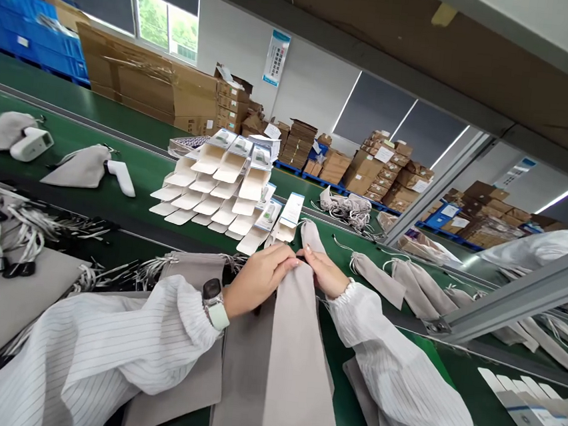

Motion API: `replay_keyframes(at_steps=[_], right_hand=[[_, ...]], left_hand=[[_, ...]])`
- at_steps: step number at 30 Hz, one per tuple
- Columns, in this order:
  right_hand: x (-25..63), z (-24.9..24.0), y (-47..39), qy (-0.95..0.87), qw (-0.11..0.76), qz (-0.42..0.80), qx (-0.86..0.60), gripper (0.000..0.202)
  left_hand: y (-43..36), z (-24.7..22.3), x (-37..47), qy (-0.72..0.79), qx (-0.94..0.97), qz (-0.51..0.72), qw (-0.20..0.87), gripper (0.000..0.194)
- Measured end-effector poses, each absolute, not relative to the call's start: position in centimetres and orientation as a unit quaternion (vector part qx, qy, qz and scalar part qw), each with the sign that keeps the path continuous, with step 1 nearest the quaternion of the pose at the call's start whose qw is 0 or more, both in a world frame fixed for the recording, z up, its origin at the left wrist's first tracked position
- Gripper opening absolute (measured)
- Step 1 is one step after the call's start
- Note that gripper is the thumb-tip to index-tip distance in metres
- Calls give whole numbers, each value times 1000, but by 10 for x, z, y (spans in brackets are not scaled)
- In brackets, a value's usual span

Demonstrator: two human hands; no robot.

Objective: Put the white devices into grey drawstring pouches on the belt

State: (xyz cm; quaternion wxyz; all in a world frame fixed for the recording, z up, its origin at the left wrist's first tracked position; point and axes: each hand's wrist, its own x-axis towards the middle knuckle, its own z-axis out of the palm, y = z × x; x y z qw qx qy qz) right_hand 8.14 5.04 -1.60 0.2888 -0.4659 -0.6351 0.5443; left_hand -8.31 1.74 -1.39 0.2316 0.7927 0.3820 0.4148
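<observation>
Both hands meet at the top end of a long grey drawstring pouch [299,368], which hangs down toward me in the middle. My left hand [261,276] is closed on the pouch's upper left edge, its thumb and fingertips pressed together. From the other side, my right hand [326,272] pinches the same end. Whether anything is inside the pouch cannot be seen. More flat grey pouches [242,376] lie beneath it. Just beyond my fingers rests another narrow pouch [313,234], with a white open carton [288,215] beside it.
Stacked white cartons [216,183] stand ahead on the green belt. Grey pouches with white cords [417,289] lie to the right, near a slanted metal post [521,306]. At left are a pouch with a white handheld device [120,177] and a heap of black-tipped cords [5,233].
</observation>
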Motion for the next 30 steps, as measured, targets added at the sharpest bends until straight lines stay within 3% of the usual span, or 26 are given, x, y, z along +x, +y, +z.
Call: replay_keyframes(at_steps=[3, 7, 10, 12, 14, 15, 17, 20, 22, 25, 27, 30], right_hand=[[74, -11, 43, -627, 226, 514, -540, 68], [66, -10, 37, -641, 203, 538, -508, 67], [82, -11, 47, -673, 301, 412, -536, 66], [107, -10, 61, -666, 403, 243, -578, 61], [133, -7, 75, -610, 471, 158, -618, 56], [143, -6, 81, -575, 484, 181, -635, 58], [151, -2, 84, -529, 457, 364, -615, 67], [125, -2, 69, -572, 296, 644, -412, 67], [93, -5, 50, -635, 212, 688, -281, 69], [59, -10, 33, -656, 174, 699, -226, 39], [63, -10, 38, -644, 215, 692, -243, 28], [104, 1, 64, -552, 495, 546, -390, 28]], left_hand=[[25, -13, -86, 401, 795, 388, 239, 30], [31, -12, -92, 409, 817, 351, 205, 32], [27, 0, -95, 463, 819, 295, 169, 34], [18, 16, -94, 474, 822, 195, 247, 41], [7, 34, -93, 401, 818, 112, 398, 46], [2, 42, -92, 375, 803, 121, 447, 47], [-5, 53, -91, 355, 761, 187, 509, 46], [-4, 54, -92, 377, 704, 321, 510, 42], [1, 49, -93, 382, 690, 381, 484, 39], [4, 43, -90, 366, 717, 383, 454, 37], [2, 38, -85, 359, 742, 365, 432, 38], [-4, 22, -76, 368, 788, 323, 373, 37]])
